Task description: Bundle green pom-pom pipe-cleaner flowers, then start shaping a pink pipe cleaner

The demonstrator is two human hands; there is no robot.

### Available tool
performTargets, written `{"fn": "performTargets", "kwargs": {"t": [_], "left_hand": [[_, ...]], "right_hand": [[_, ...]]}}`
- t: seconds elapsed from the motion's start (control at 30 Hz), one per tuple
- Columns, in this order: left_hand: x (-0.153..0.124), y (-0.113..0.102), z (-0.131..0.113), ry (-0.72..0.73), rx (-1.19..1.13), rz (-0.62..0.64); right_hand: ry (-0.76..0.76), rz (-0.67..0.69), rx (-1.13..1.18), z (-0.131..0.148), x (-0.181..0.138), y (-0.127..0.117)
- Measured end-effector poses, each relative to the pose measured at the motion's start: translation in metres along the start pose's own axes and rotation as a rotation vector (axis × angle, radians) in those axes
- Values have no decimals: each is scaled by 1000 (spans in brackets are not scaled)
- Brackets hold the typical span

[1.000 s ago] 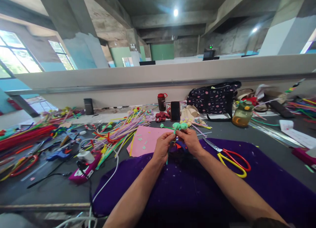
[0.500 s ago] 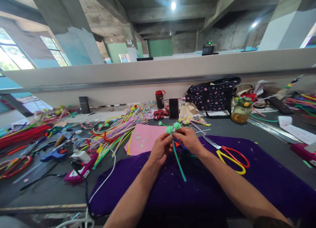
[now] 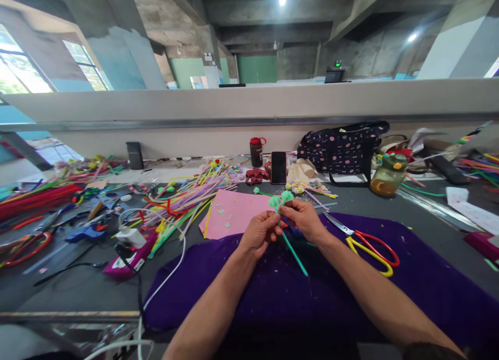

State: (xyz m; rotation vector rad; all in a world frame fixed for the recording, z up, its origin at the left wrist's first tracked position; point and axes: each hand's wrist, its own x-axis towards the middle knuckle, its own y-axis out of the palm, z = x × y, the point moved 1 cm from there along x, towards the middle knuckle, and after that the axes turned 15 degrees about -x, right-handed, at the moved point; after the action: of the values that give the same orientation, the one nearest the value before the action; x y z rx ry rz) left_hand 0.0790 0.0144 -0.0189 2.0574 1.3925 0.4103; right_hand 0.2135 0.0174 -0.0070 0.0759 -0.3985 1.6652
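Note:
My left hand (image 3: 260,234) and my right hand (image 3: 304,218) meet over a purple cloth (image 3: 351,292), both pinched on a small green pipe-cleaner flower (image 3: 281,199). Two mint-green fuzzy heads stick up above my fingertips. The flower's green stem (image 3: 295,253) slants down and to the right below my hands. A pink sheet (image 3: 234,214) lies just behind my left hand. Scissors with red and yellow handles (image 3: 368,244) rest on the cloth to the right of my right hand.
A spread of coloured pipe cleaners (image 3: 183,199) covers the table's left half, beside a blue glue gun (image 3: 88,232) and a white cable (image 3: 171,274). At the back stand a phone (image 3: 278,168), a dark bottle (image 3: 256,151), a dotted bag (image 3: 343,149) and a green-lidded jug (image 3: 388,175).
The flower turned in my hands: its stem, hidden a second ago, now hangs down to the right. Both hands shifted slightly right and kept their grip.

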Motion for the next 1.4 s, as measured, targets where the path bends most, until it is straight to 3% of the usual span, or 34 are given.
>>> {"fn": "performTargets", "kwargs": {"t": [0.27,0.63,0.87,1.1,1.4], "left_hand": [[-2,3,5,176,45,-40],[-6,5,2,84,36,10],[-6,4,1,192,32,-22],[-8,5,-1,243,-2,-31],[-6,3,0,288,77,-65]], "right_hand": [[72,17,99,-5,2,3],[-13,90,61,1,1,-8],[-75,35,-95,4,-2,-8],[-200,79,-146,13,-4,-11],[-183,62,-165,10,-5,-8]]}}
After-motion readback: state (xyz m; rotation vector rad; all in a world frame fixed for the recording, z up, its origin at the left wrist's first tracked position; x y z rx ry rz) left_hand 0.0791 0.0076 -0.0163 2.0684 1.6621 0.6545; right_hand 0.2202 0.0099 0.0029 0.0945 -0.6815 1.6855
